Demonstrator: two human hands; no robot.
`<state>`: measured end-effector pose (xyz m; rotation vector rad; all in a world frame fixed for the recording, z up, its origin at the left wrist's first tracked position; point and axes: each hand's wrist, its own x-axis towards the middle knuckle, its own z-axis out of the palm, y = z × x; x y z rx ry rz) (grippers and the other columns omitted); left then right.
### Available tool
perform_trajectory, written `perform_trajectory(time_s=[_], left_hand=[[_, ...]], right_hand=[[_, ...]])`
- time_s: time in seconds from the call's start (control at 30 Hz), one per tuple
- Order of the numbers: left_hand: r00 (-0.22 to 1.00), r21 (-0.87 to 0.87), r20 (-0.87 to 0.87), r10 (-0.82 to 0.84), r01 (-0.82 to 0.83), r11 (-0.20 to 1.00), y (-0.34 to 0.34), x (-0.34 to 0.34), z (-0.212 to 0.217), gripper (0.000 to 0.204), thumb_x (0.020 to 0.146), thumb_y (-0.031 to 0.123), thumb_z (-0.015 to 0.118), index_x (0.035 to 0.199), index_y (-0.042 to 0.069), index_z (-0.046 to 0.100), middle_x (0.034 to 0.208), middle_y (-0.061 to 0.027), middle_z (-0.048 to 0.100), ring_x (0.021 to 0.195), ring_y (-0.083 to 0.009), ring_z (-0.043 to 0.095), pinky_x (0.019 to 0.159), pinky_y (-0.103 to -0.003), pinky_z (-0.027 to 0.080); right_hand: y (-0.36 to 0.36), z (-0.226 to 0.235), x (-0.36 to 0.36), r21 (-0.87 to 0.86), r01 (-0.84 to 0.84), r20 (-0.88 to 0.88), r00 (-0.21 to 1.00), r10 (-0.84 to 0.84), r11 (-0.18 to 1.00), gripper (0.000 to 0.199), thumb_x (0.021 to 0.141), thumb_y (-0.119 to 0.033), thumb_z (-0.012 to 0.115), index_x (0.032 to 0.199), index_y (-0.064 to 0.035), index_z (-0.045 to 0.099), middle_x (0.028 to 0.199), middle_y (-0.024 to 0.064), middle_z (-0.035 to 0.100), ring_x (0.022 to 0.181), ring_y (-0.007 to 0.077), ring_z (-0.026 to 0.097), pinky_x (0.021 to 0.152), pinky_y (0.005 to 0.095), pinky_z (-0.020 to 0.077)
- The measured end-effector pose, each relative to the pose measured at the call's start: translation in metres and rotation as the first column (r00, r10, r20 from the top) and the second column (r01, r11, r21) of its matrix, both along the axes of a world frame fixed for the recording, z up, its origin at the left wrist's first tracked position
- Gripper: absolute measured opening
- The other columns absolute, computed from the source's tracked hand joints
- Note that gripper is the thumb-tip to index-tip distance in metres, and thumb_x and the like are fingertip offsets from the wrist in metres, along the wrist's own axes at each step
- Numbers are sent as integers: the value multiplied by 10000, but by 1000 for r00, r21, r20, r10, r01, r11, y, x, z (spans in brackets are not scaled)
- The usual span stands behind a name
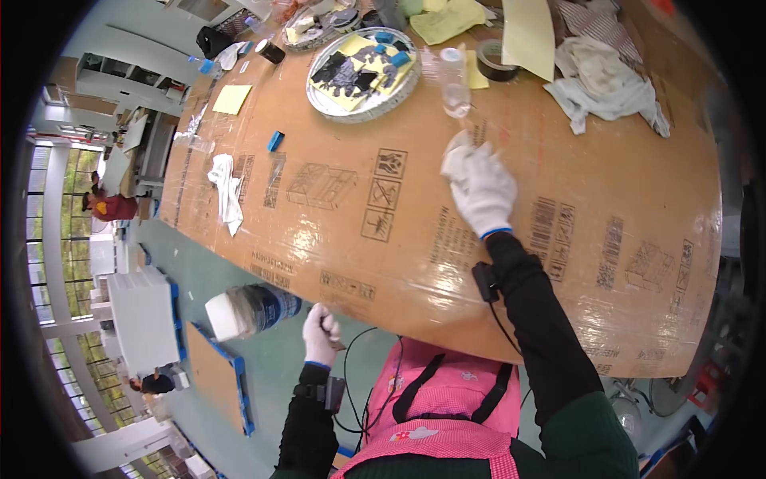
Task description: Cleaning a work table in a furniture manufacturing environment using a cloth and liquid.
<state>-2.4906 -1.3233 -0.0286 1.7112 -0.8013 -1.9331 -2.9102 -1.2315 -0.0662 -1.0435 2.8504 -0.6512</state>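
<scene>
My right hand (481,188), in a white glove, presses a crumpled white rag (456,152) to the cardboard-covered table (319,239), its arm stretched forward. Beyond it stands a clear plastic bottle (456,94) with a pale cap. My left hand (321,335), also gloved in white, hangs low just off the table's near edge. Its fingers are curled, and whatever may be in them is hidden. A round white tray (359,116) at the far middle carries yellow sheets smeared with dark grey and several blue sponge pieces (399,58).
At the far right are a tape roll (492,70) and bunched white cloths (610,88). A blue block (276,141), a white rag (227,194), a yellow sheet (231,99) and a dark can (270,52) lie leftward. A bucket (254,310) stands beside the table; two people are farther off.
</scene>
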Motion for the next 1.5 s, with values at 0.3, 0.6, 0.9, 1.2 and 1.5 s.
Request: perform_trajectory(time_s=[0.3, 0.6, 0.9, 1.2, 1.5], left_hand=[[892, -178, 323, -316, 385, 906, -225, 40, -26, 249, 1004, 301, 601, 901, 76, 576, 646, -26, 600, 499, -154, 622, 401, -247, 460], [949, 7, 147, -278, 280, 960, -298, 72, -34, 292, 1003, 356, 584, 893, 85, 588, 652, -49, 629, 506, -179, 638, 390, -271, 467], [960, 18, 161, -229, 229, 973, -291, 61, -35, 299, 980, 317, 635, 864, 50, 569, 624, -90, 618, 460, -198, 623, 358, -267, 460], [826, -149, 217, -521, 555, 818, -314, 5, -10, 235, 994, 276, 637, 943, 47, 628, 714, -45, 655, 462, -119, 579, 387, -235, 413], [441, -421, 865, -238, 897, 133, -410, -123, -26, 470, 801, 405, 770, 1132, 88, 665, 1073, -131, 657, 1002, -305, 653, 880, -402, 521]], right_hand=[[-183, -29, -6, -207, 246, -112, 956, -272, 947, 431, 827, -266, 665, 1201, -57, 618, 1376, 172, 563, 1173, 404, 582, 957, 472, 480], [-263, 4, 125, 20, -333, -24, 943, 333, 943, 376, 860, -269, 650, 1219, -159, 627, 1359, 150, 591, 1133, 380, 592, 970, 457, 492], [-331, -9, 138, 31, -135, -258, 956, 138, 990, 374, 856, -305, 627, 1176, -115, 595, 1244, 159, 557, 1127, 387, 535, 958, 487, 463], [-346, -16, 103, 34, -249, -212, 945, 250, 968, 387, 839, -207, 648, 1214, -113, 618, 1382, 106, 560, 1240, 398, 529, 1032, 511, 426], [-382, 16, 107, -161, -437, -42, 899, 436, 885, 381, 831, -205, 642, 1206, -150, 612, 1301, 128, 591, 1205, 380, 543, 1013, 483, 462]])
